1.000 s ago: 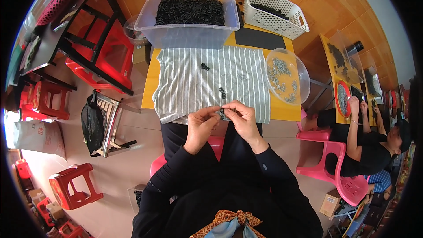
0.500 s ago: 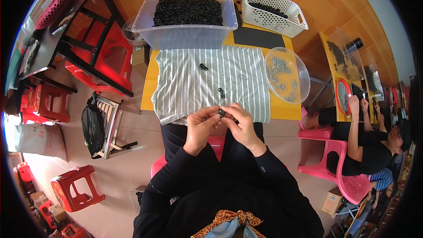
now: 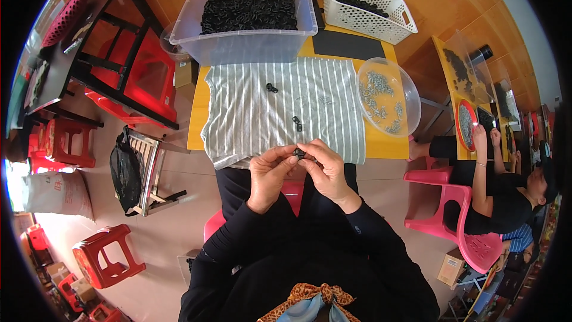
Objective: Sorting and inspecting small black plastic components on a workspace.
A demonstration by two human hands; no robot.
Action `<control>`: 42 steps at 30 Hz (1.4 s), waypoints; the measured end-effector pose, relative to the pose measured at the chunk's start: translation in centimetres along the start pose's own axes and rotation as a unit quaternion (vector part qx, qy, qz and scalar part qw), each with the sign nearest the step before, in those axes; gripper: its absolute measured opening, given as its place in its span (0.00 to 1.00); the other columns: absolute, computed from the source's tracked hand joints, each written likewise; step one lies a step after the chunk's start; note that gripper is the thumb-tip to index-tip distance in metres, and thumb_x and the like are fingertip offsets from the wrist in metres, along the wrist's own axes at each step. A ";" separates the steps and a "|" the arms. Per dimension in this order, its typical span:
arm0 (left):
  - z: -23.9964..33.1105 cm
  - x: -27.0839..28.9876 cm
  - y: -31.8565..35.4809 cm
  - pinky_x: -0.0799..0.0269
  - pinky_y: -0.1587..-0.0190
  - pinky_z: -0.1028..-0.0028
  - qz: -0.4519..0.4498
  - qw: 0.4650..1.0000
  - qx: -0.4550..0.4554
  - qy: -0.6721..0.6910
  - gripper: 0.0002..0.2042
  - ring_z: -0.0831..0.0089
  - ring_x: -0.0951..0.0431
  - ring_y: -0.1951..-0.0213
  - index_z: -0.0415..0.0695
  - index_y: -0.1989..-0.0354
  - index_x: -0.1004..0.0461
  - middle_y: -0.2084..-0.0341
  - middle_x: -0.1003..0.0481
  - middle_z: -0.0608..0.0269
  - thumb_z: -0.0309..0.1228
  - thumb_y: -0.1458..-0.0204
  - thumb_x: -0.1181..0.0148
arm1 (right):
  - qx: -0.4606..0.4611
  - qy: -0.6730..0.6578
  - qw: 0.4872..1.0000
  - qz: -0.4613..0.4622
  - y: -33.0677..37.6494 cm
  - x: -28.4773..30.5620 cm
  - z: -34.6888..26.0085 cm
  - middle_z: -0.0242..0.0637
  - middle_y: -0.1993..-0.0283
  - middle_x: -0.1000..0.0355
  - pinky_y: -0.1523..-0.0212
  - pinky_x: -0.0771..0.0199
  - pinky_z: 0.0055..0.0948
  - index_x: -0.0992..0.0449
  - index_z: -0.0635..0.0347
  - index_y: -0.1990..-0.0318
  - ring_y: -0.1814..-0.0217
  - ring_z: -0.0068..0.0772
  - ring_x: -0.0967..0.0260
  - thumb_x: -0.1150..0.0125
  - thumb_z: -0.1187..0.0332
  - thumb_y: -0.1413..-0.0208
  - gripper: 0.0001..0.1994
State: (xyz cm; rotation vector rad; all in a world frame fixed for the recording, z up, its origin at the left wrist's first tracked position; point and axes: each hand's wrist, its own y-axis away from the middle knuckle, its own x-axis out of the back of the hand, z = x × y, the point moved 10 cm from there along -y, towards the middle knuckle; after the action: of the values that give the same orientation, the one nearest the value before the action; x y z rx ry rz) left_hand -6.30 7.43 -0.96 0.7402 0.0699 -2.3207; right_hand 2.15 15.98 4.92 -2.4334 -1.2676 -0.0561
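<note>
My left hand (image 3: 267, 174) and my right hand (image 3: 325, 171) meet at the table's front edge, fingertips pinched on one small black ring-shaped part (image 3: 299, 153). The fingers cover much of it. Beyond them a striped grey cloth (image 3: 238, 107) lies over the yellow table (image 3: 387, 146). Two more small black parts rest on it, one nearer (image 3: 297, 124) and one farther off (image 3: 271, 87). A few tiny silvery pieces (image 3: 325, 100) lie loose on the cloth. At the right, a clear round tray (image 3: 411, 104) holds many small silver metal pieces (image 3: 378, 83).
A clear plastic bin (image 3: 250, 48) of black parts stands at the back, beside a white perforated basket (image 3: 369, 21). A dark flat mat (image 3: 348, 45) lies before the basket. On the right a person (image 3: 500, 203) sits on a pink chair (image 3: 459, 220). A metal-framed stool (image 3: 152, 170) stands left.
The view has shifted slightly, so the table and bin sit a little differently in the picture. Both my hands keep their pinch on the black part, almost unmoved.
</note>
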 end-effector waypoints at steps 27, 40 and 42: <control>-0.1 -0.3 0.7 0.33 0.72 0.85 0.011 1.000 -0.013 0.018 0.10 0.85 0.30 0.75 0.37 0.57 0.25 0.75 0.27 0.69 0.17 0.49 0.43 | 0.042 0.024 0.998 0.027 0.5 0.1 -0.5 0.40 0.63 0.31 0.66 0.32 0.20 0.28 0.69 0.53 0.67 0.27 0.32 0.44 0.84 0.50 0.15; 0.3 -0.3 1.3 0.33 0.72 0.85 0.024 0.999 -0.032 -0.022 0.06 0.85 0.30 0.76 0.36 0.61 0.25 0.76 0.26 0.68 0.19 0.48 0.42 | 0.056 0.041 0.994 0.082 1.1 0.4 -1.7 0.38 0.69 0.31 0.70 0.34 0.20 0.26 0.70 0.59 0.71 0.26 0.34 0.44 0.83 0.50 0.10; 0.2 -0.4 1.3 0.33 0.72 0.85 0.021 0.999 -0.024 -0.017 0.07 0.84 0.29 0.76 0.35 0.60 0.25 0.77 0.26 0.68 0.20 0.47 0.43 | 0.032 0.050 0.996 0.065 0.9 0.2 -1.7 0.41 0.68 0.31 0.69 0.32 0.22 0.27 0.69 0.59 0.70 0.30 0.31 0.46 0.83 0.49 0.09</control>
State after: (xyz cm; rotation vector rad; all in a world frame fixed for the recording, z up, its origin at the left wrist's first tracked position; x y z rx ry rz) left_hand -5.31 6.70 -0.40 0.6719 0.0945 -2.2816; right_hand 3.22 15.08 6.26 -2.4197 -1.0486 -0.0979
